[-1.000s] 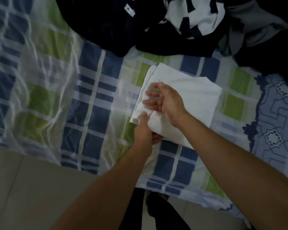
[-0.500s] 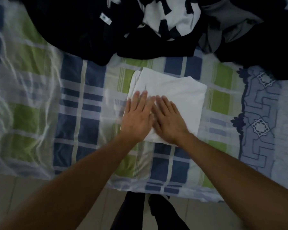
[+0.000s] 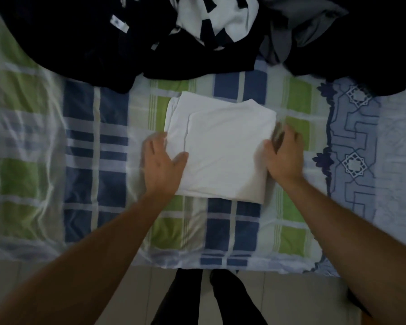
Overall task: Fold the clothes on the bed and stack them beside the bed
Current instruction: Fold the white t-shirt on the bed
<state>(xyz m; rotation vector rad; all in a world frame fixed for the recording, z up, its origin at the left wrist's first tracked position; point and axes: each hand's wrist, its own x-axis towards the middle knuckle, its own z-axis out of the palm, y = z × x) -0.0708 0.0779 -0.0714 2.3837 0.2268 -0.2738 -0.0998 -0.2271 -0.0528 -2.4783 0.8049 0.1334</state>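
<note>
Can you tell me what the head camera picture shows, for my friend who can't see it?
Two hands, left hand and right hand, grasp opposite sides of a folded white garment on a checked bedsheet. A pile of dark clothes lies beyond it.

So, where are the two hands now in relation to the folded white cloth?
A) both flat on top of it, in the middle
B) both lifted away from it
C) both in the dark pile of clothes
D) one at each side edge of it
D: the left hand is at the left edge of the folded white cloth and the right hand at its right edge.
</note>
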